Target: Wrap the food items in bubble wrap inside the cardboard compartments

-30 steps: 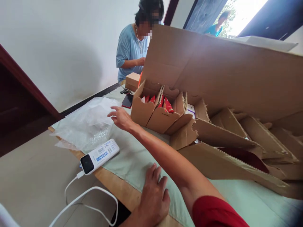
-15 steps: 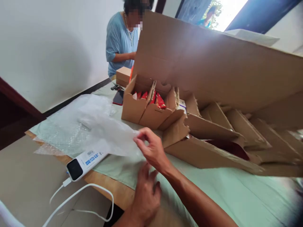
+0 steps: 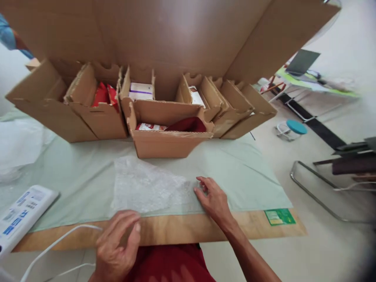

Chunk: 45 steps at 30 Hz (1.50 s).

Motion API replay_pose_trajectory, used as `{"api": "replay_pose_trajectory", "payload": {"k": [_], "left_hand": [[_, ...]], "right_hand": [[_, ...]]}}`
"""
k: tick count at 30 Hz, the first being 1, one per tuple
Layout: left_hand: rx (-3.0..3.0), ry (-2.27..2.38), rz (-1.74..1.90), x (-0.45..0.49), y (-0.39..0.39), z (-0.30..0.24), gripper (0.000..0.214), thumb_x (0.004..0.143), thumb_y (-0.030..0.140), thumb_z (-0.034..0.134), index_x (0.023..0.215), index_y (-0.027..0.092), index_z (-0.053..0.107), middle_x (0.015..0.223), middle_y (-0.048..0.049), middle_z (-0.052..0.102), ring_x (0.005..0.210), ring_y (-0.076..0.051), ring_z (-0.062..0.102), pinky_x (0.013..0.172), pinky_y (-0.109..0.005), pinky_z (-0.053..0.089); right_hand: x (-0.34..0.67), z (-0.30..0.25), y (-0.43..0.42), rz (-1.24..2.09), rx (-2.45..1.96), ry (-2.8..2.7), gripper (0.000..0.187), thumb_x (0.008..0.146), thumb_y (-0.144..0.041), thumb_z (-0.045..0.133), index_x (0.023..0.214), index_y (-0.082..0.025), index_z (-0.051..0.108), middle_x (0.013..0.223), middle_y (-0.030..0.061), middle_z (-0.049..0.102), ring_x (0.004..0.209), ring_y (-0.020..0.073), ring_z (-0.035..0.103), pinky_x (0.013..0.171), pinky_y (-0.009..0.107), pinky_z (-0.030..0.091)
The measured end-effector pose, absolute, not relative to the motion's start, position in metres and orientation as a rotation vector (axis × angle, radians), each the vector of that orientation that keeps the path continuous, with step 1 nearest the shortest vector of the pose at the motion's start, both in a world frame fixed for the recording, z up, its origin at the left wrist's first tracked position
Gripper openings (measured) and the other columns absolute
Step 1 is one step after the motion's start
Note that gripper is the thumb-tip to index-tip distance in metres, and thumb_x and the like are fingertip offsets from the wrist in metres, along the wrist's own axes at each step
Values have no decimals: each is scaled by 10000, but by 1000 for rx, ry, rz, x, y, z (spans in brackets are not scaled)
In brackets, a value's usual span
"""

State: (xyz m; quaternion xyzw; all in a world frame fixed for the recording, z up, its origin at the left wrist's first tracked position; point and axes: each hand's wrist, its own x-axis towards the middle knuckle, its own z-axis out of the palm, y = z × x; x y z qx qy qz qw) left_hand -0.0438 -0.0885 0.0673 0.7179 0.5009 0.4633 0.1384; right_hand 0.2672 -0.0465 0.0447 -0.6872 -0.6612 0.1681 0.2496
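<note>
A translucent sheet of bubble wrap (image 3: 147,186) lies on the green cloth (image 3: 241,168) in front of me. My right hand (image 3: 213,199) is at its right end, thumb and fingers bent but apart; whether the fingertips touch the sheet is hard to tell. Near the sheet's lower left corner, over the table edge, my left hand (image 3: 117,243) is loosely curved with the thumb apart and nothing visible in it. Behind the sheet stands a small cardboard box (image 3: 169,145) with a dark red item (image 3: 189,124) and a red-and-white packet (image 3: 151,127) inside.
Cardboard compartments holding red packets (image 3: 102,95) and a white-purple box (image 3: 141,91) stand before a tall cardboard panel (image 3: 176,43). More wrap (image 3: 19,145) and a white device (image 3: 25,215) with a cable (image 3: 55,244) are left. A blue stool (image 3: 296,126) stands right.
The view has swung right. The sheet my right hand pinched and pulled from the left pile now lies in front of the small box, and those fingers have parted.
</note>
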Motion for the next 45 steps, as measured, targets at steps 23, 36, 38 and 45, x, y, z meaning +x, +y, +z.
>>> {"api": "replay_pose_trajectory", "payload": {"k": [23,36,38,45], "left_hand": [[2422,1606,889,-18,-34,36,380,936,180,485,1287,192,631,1441,-189,572,1364,-364,521,1076,-557,480],[2541,1688,715,-61,-46,-2,517,976,383,517,1449,178,558,1548,-221,518,1485,-406,415,1200,-625,289],[2559,1578,732,-63,-50,6,520,963,412,547,1436,197,564,1551,-204,517,1503,-395,391,1215,-607,270],[2691,1262,483,-47,-61,34,693,837,454,702,1460,214,515,1554,-162,531,1455,-372,458,1214,-605,270]], "right_hand": [[235,74,-35,347,-1600,-1835,216,1002,-288,513,1070,-217,704,1005,102,766,935,246,713,876,391,567],[278,48,-60,331,-1585,-2404,421,945,-202,574,1361,-186,638,1490,162,602,1396,342,546,1095,561,464],[284,56,-72,387,-1514,-2440,481,914,-209,589,1394,-179,610,1489,169,599,1390,338,548,1077,545,471],[252,46,-66,295,-1218,-2481,202,989,-174,559,1125,-198,706,1318,139,705,1234,283,627,949,448,501]]}}
